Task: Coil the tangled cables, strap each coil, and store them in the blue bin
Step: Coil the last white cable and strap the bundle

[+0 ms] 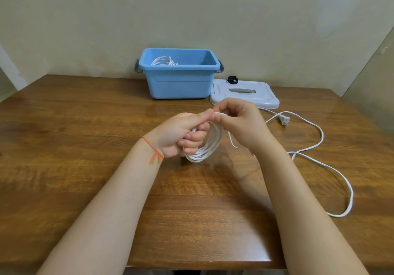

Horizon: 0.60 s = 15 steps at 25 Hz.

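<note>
left hand (pixel 181 135) gripping white coil (pixel 210 147), right hand (pixel 238 121) pinching cable

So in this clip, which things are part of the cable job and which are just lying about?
Part of the job:
- white cable, partly coiled, held by left hand and right hand
- blue bin
- coiled cable already in the bin
- black strap on the lid

Lying about:
- grey lid beside the bin
- wooden table

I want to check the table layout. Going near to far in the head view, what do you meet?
White cable coil gripped in the left hand → white two-pin plug → pale grey bin lid → black strap roll → white coiled cable inside the blue plastic bin.
</note>
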{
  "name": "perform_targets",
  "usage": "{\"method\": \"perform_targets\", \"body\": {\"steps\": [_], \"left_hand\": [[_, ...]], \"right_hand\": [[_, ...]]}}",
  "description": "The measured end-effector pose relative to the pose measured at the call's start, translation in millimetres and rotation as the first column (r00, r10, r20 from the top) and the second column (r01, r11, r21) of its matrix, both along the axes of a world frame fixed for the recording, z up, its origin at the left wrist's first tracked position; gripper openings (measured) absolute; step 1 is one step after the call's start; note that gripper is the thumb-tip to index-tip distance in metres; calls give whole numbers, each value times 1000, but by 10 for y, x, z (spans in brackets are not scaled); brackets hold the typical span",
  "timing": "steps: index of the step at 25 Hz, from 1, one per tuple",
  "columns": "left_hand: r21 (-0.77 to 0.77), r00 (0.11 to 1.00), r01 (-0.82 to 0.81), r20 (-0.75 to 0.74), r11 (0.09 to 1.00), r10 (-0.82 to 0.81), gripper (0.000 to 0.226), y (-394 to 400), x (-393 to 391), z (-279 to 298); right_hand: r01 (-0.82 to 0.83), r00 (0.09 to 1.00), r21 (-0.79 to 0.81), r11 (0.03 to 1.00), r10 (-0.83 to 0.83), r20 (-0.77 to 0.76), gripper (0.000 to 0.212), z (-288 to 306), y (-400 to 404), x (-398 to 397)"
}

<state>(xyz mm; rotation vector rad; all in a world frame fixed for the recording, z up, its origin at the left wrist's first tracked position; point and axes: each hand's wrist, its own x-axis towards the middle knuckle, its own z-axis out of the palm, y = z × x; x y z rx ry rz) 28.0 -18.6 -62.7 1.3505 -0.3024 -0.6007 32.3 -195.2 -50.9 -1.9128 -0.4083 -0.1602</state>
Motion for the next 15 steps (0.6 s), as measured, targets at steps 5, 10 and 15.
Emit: {"method": "perform_targets", "body": {"steps": [5, 10, 15], "left_hand": [[-297, 983, -100, -180, 950, 47, 41, 146, 107, -11], [-628, 805, -555, -572, 545, 160, 50, 251, 288, -195], [-642, 756, -653, -576, 401, 309, 48, 219, 276, -160]], "right_hand": [[114, 992, 13, 993, -113, -60, 13, -35, -117, 71], [3, 981, -407, 913, -83, -177, 15, -150, -146, 126], [-118, 977, -634, 764, -26, -213, 22, -182, 5, 60]]}}
